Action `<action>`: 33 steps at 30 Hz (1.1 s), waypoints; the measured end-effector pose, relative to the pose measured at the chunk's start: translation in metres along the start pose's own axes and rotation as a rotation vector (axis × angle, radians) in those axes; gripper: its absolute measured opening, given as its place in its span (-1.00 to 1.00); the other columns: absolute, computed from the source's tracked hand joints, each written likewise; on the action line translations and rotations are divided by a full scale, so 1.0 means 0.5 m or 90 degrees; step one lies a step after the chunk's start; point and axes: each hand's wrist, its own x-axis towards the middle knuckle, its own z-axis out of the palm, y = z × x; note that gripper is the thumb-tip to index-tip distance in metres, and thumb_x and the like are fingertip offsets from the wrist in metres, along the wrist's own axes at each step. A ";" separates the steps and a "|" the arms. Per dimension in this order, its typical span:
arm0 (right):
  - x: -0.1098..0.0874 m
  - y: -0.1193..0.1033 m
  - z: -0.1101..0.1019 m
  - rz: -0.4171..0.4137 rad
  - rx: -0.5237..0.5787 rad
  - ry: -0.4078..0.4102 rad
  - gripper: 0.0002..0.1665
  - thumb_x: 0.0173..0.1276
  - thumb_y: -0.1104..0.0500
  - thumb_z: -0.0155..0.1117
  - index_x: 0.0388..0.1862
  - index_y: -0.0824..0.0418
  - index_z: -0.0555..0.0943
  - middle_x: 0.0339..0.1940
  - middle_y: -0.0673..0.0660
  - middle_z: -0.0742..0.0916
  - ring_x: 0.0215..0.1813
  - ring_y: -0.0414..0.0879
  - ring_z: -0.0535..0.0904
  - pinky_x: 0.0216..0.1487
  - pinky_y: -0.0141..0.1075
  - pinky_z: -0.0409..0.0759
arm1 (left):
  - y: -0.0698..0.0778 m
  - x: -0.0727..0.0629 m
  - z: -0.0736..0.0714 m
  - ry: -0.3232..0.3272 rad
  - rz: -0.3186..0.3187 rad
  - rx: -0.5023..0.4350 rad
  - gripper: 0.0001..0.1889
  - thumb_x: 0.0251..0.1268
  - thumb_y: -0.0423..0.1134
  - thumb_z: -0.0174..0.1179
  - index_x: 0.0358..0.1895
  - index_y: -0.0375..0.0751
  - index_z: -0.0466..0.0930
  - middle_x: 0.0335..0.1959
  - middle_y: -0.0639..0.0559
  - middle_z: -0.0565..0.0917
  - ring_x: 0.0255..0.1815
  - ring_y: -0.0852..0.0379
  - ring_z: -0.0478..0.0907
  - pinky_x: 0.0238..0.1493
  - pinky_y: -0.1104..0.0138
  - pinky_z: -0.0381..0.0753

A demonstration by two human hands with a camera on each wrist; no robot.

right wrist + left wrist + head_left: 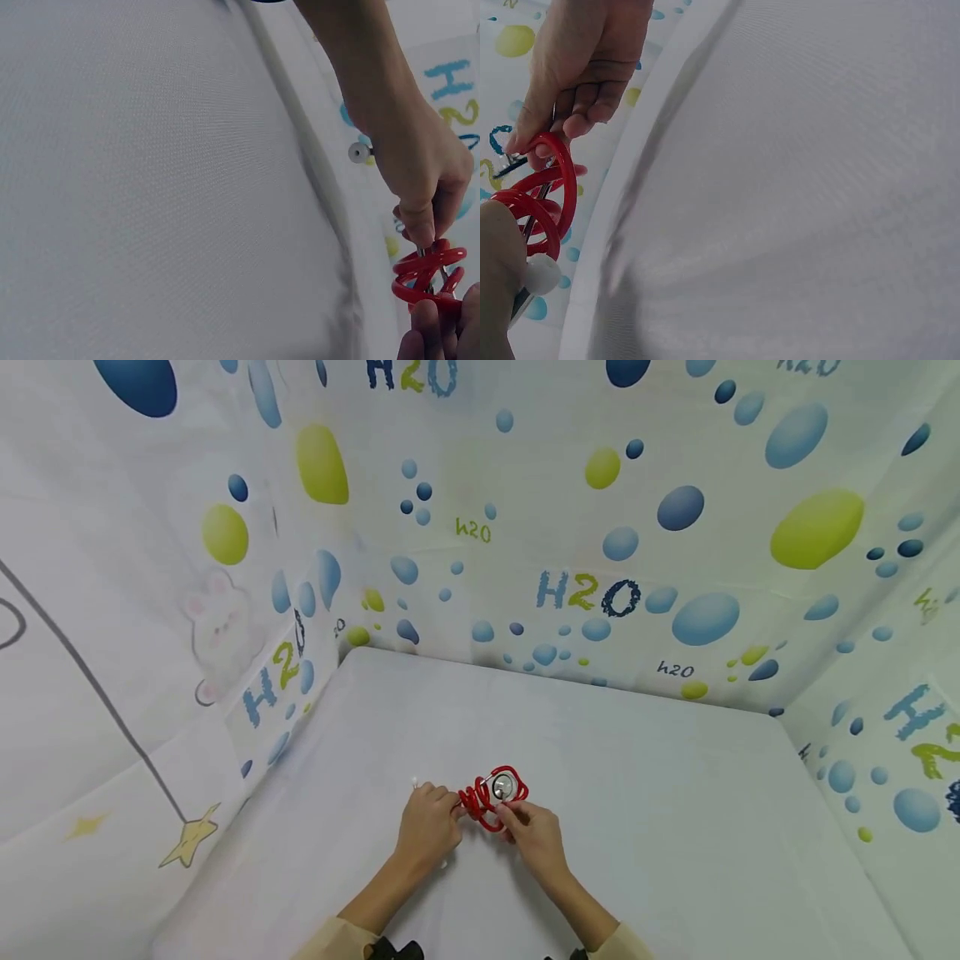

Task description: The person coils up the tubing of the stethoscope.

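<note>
A stethoscope with red tubing (471, 802) is held up over the white table, its tube wound in several loops around its metal part. My left hand (429, 827) grips the metal ear tubes at the left end of the bundle. A pale ear tip (541, 274) pokes out beside this hand in the left wrist view, and another ear tip (359, 153) shows in the right wrist view. On the right, my right hand (534, 835) pinches the tubing with thumb and fingers, close by the round chest piece (503, 787). The fingers partly hide the loops.
The white-covered table (660, 793) spreads around both hands. Behind it hangs a white curtain (525, 527) with blue and green drops and H2O lettering, and more printed cloth (112, 735) rises along the left side.
</note>
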 end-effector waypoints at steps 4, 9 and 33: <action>0.003 -0.003 -0.005 0.009 -0.048 -0.036 -0.66 0.28 -0.05 0.27 -0.32 0.22 0.70 -0.65 0.06 0.66 -0.61 -0.25 0.52 -0.56 -0.42 0.47 | -0.004 -0.006 0.003 0.016 0.013 0.004 -0.86 -0.26 -0.33 0.41 -0.62 -0.14 0.61 -0.68 0.10 0.58 -0.58 0.09 0.37 -0.49 0.28 0.37; 0.011 -0.007 -0.016 0.037 -0.057 -0.094 -0.65 0.28 -0.03 0.27 -0.30 0.26 0.69 -0.65 0.08 0.67 -0.65 -0.25 0.51 -0.57 -0.41 0.46 | -0.006 -0.012 0.005 0.029 0.029 -0.003 -0.87 -0.24 -0.32 0.41 -0.60 -0.14 0.62 -0.67 0.10 0.58 -0.57 0.09 0.37 -0.50 0.28 0.36; 0.022 0.005 -0.031 0.119 -0.006 -0.127 -0.69 0.29 0.02 0.28 -0.32 0.29 0.65 -0.59 0.05 0.62 -0.65 -0.23 0.47 -0.51 -0.37 0.52 | -0.008 -0.012 0.008 0.012 0.070 -0.004 -0.90 -0.13 -0.31 0.38 -0.57 -0.14 0.62 -0.64 0.10 0.58 -0.53 0.11 0.38 -0.43 0.29 0.37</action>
